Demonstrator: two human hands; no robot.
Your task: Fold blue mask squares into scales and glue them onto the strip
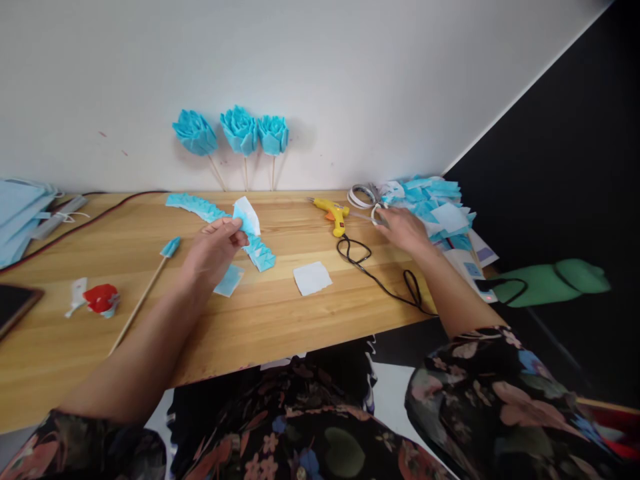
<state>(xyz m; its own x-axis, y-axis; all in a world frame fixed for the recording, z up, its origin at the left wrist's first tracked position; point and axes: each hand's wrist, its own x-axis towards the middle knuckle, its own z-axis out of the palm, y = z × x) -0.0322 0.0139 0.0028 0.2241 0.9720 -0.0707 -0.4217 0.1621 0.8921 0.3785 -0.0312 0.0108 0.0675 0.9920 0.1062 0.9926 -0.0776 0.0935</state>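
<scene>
My left hand (225,237) pinches a small blue-and-white fabric piece (247,215) between thumb and fingertips. Beneath it, a pleated blue strip (197,205) runs across the table, and a blue square (229,281) lies near the wrist. My right hand (401,229) is at the back right, its fingers closed at a white loop (376,214) that looks like a scissors handle; the rest is hidden or unclear. Just left of this hand lies a yellow glue gun (334,215). A white square (313,278) rests between the hands.
Blue flowers (239,130) on sticks stand against the wall. A stick with a blue bud (171,247), a red rosette (101,299) and a phone (15,308) lie left. Tape rolls (363,195), heaped blue pieces (433,200) and a black cord (373,275) lie right.
</scene>
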